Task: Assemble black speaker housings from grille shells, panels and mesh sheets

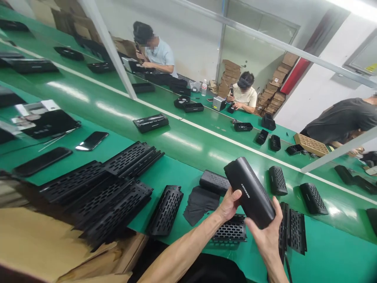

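My left hand (228, 204) was curled around the lower near side of a black speaker body (250, 192), thumb hooked up against its flank, and my right hand (266, 232) cupped the same piece from beneath at its lower right end, fingers closed up around the rounded edge. Between them the speaker body was lifted clear of the green bench (182, 173). Its long axis ran on a diagonal, the far end tipped up and to the left, the near end dropping toward the right and toward me, with the smooth face bearing small white lettering turned up at the camera. Directly under my hands lay a perforated grille (231, 230) flat on the bench, and just to the right of my right wrist two more grille panels (294, 230) lay side by side. A second speaker body (213, 181) rested on its side just beyond my left hand, next to a dark sheet of fabric (200, 202). Farther left sat a heap of long perforated grilles (108, 192), partly on brown cardboard (44, 243). Two grille-fronted speakers (294, 188) stood well apart to the right, and a phone (92, 140) lay far left.
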`<control>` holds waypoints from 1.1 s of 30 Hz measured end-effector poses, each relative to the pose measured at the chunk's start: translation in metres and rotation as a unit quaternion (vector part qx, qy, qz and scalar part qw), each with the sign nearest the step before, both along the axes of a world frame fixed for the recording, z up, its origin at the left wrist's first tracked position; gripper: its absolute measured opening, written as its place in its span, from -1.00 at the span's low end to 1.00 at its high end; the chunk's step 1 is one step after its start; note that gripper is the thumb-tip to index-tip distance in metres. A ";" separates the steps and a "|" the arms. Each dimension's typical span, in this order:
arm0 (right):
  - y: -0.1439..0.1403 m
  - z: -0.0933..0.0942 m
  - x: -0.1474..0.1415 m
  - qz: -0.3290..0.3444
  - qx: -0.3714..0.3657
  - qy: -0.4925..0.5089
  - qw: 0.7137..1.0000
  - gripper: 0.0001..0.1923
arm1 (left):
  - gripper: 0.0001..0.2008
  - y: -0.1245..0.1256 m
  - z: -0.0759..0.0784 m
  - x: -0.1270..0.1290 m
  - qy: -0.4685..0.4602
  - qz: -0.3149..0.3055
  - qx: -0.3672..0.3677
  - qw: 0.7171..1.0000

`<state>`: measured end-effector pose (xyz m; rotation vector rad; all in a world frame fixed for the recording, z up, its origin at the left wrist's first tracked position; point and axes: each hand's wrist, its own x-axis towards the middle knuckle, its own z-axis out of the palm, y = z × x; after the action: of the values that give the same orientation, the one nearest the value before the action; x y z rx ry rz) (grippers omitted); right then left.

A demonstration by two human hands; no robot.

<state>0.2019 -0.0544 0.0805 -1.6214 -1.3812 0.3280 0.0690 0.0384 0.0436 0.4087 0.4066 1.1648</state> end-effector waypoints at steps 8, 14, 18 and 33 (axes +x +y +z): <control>0.001 0.017 0.022 -0.027 0.009 0.035 0.999 -0.22 | -0.06 0.036 0.016 -0.041 0.133 -0.071 0.080 0.985; -0.017 0.022 0.044 0.033 -0.081 0.065 0.994 -0.19 | 0.15 0.075 0.065 -0.101 0.324 -0.162 0.317 0.876; -0.012 0.022 0.048 0.048 -0.091 0.071 0.992 -0.21 | -0.02 0.067 0.074 -0.100 0.326 -0.176 0.318 0.873; 0.016 0.000 0.023 0.134 -0.062 0.080 0.986 0.12 | -0.30 -0.023 -0.029 -0.025 0.012 -0.169 -0.025 0.985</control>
<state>0.2252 -0.0380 0.0806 -1.4724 -1.4803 0.7013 0.0443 0.0150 0.0150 0.4289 0.3695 0.8180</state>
